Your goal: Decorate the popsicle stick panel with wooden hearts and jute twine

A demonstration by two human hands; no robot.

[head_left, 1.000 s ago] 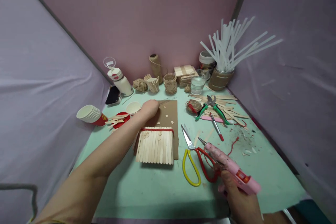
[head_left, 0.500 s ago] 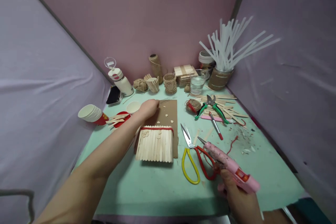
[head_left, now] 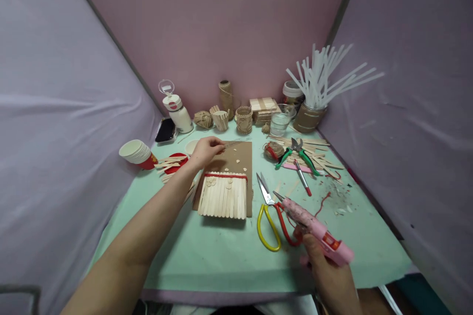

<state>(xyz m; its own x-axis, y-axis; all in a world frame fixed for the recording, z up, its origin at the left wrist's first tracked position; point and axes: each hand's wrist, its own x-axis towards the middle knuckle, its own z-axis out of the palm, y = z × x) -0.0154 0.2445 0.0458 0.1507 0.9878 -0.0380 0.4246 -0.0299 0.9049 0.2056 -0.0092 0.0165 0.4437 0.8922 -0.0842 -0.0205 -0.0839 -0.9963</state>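
My right hand (head_left: pixel 328 270) grips a pink hot glue gun (head_left: pixel 314 224), its nozzle pointing up and left over the handles of the scissors (head_left: pixel 266 197). My left hand (head_left: pixel 207 151) is over the upper left part of a brown cardboard sheet (head_left: pixel 242 157), fingers and thumb pinched together. Whatever may be between the fingertips is too small to make out. Small pale wood chips lie on the cardboard. On its lower part sits a panel of craft sticks (head_left: pixel 223 199) side by side, with a red cord across the top and several round chips stuck below it.
Stacked paper cups (head_left: pixel 135 151) and a red plate (head_left: pixel 177 162) with wooden pieces are at left. Pruning shears (head_left: pixel 297 150), a red-capped pen (head_left: pixel 303 177) and loose sticks lie at right. Along the back stand a bottle (head_left: pixel 179 113), twine, a water cup (head_left: pixel 280 123) and a pot of glue sticks (head_left: pixel 310 117).
My left hand has turned a little, so its thumb and fingers now show. The glue gun stays in my right hand. The whole view has shifted slightly.
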